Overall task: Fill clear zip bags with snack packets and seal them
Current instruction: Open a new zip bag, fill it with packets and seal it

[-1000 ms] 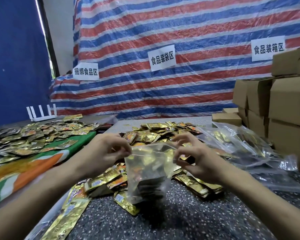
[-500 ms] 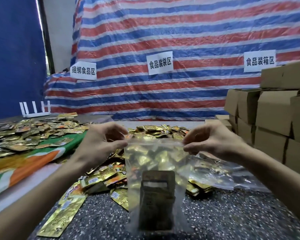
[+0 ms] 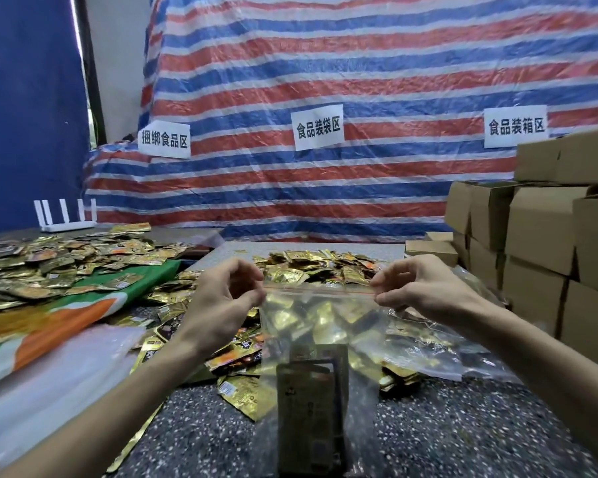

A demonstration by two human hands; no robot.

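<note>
A person holds a clear zip bag (image 3: 311,332) upright over a speckled table (image 3: 480,439), its mouth pointing up and its long axis running top to bottom. The left hand (image 3: 221,301) pinches the bag's top left corner and the right hand (image 3: 425,291) pinches the top right corner. Both sets of fingers are curled onto the red-lined zip strip (image 3: 320,288), which stretches level between them. A stack of dark snack packets (image 3: 311,408) stands on end in the lower part of the bag. Loose gold packets (image 3: 311,267) lie heaped on the table behind it, with more spread over a green and orange cloth (image 3: 66,315) to the left. Filled bags (image 3: 428,343) lie just right of the held one, and cardboard boxes (image 3: 539,232) are stacked at far right before a striped tarp (image 3: 325,81).
</note>
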